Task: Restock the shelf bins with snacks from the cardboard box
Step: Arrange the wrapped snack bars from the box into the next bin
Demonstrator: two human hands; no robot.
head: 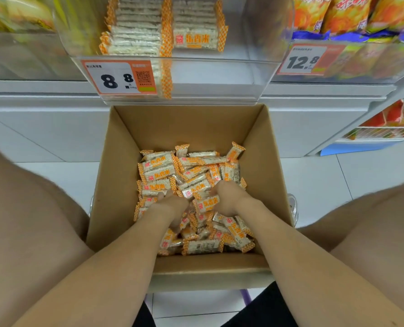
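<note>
An open cardboard box [262,166] stands on the floor between my knees, its bottom covered with several orange-and-white wrapped snack bars [163,171]. Both my hands are down in the pile. My left hand [172,206] has its fingers dug among the bars and curled around some of them. My right hand [229,199] grips bars near the middle of the pile, fingertips hidden under wrappers. Above the box, a clear shelf bin [208,74] holds neat stacks of the same snack bars [149,31].
A price tag reading 8.8 [119,77] is fixed to the bin's front. To the right, a bin with orange snack bags [337,13] carries a 12.8 tag [302,61]. Yellow packs [14,13] fill the left bin. A wire rack [385,128] stands lower right.
</note>
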